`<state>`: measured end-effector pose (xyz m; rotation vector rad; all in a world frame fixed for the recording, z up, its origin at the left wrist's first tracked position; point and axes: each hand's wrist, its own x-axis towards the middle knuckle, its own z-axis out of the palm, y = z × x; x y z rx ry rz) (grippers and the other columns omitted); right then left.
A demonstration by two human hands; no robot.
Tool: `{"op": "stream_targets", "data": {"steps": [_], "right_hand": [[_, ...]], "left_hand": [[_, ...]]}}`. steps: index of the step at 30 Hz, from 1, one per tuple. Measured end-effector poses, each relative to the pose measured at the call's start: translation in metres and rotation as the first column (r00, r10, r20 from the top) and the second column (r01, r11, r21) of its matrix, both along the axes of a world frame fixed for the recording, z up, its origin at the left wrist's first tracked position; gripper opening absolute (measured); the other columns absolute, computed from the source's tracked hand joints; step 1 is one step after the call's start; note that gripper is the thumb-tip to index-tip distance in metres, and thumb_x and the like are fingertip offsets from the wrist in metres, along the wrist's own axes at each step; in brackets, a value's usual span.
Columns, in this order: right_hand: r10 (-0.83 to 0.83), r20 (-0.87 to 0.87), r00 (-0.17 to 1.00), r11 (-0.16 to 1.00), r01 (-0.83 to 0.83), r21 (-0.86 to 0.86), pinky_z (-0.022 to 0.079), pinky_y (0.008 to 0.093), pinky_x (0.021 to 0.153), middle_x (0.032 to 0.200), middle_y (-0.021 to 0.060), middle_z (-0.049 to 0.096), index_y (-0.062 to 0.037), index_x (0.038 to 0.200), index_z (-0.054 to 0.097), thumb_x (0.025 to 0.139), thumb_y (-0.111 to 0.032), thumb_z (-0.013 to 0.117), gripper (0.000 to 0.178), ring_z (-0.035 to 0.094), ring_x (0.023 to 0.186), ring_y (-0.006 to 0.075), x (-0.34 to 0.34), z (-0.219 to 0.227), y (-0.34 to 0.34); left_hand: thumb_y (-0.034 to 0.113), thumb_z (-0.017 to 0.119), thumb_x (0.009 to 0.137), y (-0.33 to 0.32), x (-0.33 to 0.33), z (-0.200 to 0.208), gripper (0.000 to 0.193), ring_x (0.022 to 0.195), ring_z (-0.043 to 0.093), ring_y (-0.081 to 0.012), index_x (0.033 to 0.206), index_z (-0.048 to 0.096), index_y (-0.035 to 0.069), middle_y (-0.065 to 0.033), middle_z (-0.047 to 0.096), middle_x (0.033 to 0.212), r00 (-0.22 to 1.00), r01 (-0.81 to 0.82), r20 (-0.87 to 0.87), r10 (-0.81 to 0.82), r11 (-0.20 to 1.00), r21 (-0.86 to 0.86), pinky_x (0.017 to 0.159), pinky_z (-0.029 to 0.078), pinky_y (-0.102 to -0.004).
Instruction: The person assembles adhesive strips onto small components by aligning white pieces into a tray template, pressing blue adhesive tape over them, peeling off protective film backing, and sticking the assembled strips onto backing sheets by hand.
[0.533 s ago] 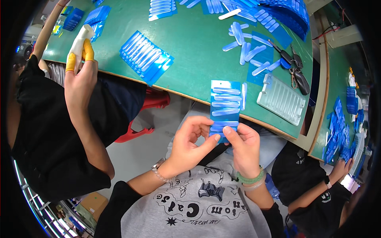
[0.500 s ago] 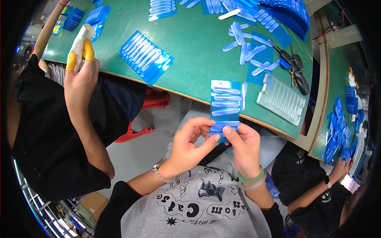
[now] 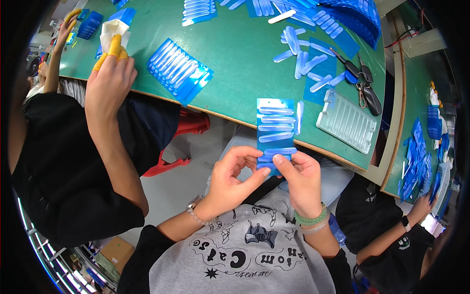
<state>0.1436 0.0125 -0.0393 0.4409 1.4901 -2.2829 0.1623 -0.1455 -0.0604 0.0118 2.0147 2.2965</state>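
Sheet (image 3: 275,144) of blue film bearing pale strips (image 3: 275,136) is pinched at its near end by the left hand (image 3: 234,172) and right hand (image 3: 301,179), its far end ahead of the grip, a clear tray (image 3: 346,122) farther right.

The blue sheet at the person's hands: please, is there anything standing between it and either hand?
Nothing visible: the left hand and the right hand are both at the near end of the blue sheet, the right thumb over it. The upright strip along its right edge is not in between.
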Motion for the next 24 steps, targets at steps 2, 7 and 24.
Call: {"op": "stream_targets", "data": {"steps": [2,7,24], "right_hand": [[0.001,-0.009,1.000,1.000,-0.001,-0.001,0.046,0.0200,0.067,0.093,0.0012,0.072,-0.0035,0.103,0.072,0.092,-0.015,0.070,0.016,0.061,0.077,0.0032,0.0006,-0.0008,-0.0015],[0.017,-0.030,0.999,1.000,-0.016,0.024,0.046,0.0199,0.068,0.095,0.0014,0.072,-0.0033,0.105,0.071,0.092,-0.017,0.070,0.019,0.061,0.079,0.0033,0.0019,-0.0026,0.0018],[0.045,0.001,0.999,0.999,-0.045,0.026,0.045,0.0202,0.068,0.088,-0.0017,0.069,-0.0021,0.105,0.072,0.094,-0.017,0.070,0.020,0.056,0.075,0.0024,0.0019,-0.0041,0.0057]], "left_hand": [[-0.007,0.070,0.085,0.0019,-0.0023,0.0012,0.037,0.089,0.060,-0.0105,0.116,0.051,0.000,-0.0067,0.063,0.097,0.999,-0.008,-0.031,0.009,1.000,0.023,0.076,0.048,-0.0236],[-0.005,0.070,0.087,-0.0004,-0.0012,0.0011,0.034,0.090,0.065,-0.0134,0.116,0.052,-0.002,-0.0098,0.066,0.098,0.998,-0.048,0.025,0.049,0.998,-0.032,0.076,0.052,-0.0239],[-0.006,0.069,0.088,0.0005,0.0009,-0.0017,0.023,0.090,0.068,-0.0142,0.108,0.058,-0.004,-0.0107,0.068,0.098,0.994,-0.095,-0.053,0.092,0.993,-0.068,0.076,0.055,-0.0238]]}}
